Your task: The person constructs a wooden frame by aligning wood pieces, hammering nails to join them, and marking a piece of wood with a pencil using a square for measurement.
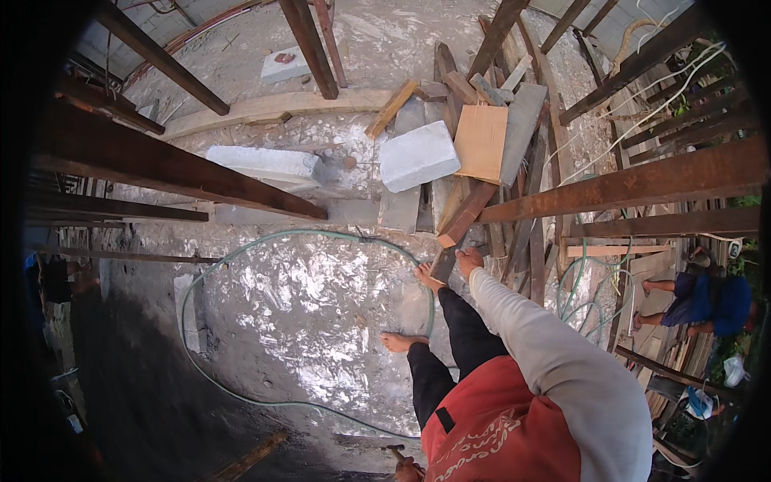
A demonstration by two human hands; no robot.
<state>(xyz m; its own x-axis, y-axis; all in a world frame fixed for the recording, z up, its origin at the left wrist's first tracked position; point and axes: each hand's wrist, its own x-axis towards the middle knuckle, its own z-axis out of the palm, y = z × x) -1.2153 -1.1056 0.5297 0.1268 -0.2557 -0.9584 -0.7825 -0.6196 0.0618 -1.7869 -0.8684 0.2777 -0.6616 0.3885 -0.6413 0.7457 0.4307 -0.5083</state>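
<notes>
Head view: right hand at a loose timber pile (pixel 526 128), hammer (pixel 394 447) in the left

The right hand (pixel 468 262) reaches to the near edge of the pile and meets a short dark timber (pixel 441 265); whether its curled fingers grip the wood or merely rest against it, I cannot tell. The left hand (pixel 408 470), at the lower edge, is wrapped around the hammer's handle. The pieces lie crossed and overlapping, with a tan board (pixel 482 143) and a white block (pixel 418 156) on top. Judging by that disorder, the work on the pile looks unfinished: I make out no sorted stack, and how much is done cannot be told.
</notes>
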